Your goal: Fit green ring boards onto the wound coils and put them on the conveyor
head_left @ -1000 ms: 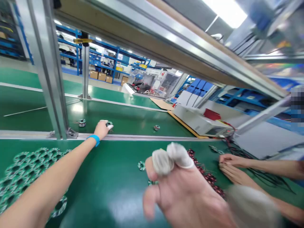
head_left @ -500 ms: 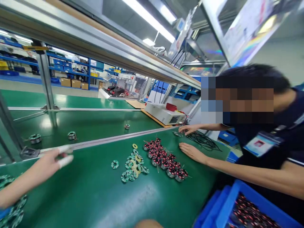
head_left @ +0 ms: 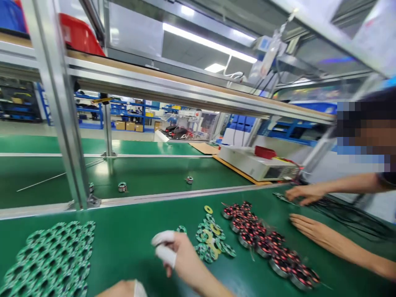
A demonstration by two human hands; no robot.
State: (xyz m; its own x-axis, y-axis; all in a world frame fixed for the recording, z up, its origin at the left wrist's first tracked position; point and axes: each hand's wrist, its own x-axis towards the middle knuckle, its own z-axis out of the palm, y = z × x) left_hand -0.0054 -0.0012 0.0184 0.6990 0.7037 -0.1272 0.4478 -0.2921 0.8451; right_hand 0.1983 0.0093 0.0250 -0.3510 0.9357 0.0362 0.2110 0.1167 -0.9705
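Observation:
My right hand (head_left: pixel 182 258) hovers over the green bench (head_left: pixel 133 235), with white covers on its thumb and a finger. Those two tips are drawn close together; anything between them is too small to make out. My left hand (head_left: pixel 122 290) shows only in part at the bottom edge, with a white-covered digit and its grip hidden. Just beyond my right hand is a single green ring (head_left: pixel 181 229). Right of it lies a loose pile of green and yellow rings (head_left: pixel 208 236), then a cluster of red-and-black wound coils (head_left: pixel 262 239). Many green rings (head_left: pixel 51 258) lie in rows at left.
Another person's two hands (head_left: pixel 321 235) rest on the bench at right, near black cables (head_left: pixel 352 214). A metal post (head_left: pixel 63 123) rises at left. Several single coils (head_left: pixel 122 187) stand beyond the metal rail (head_left: pixel 173 195). A shelf beam (head_left: pixel 173 88) crosses above.
The view has swung left, bringing the rows of green rings into sight. My right hand has risen into view from the bottom edge. My left hand has dropped from beside the rail to the bottom edge.

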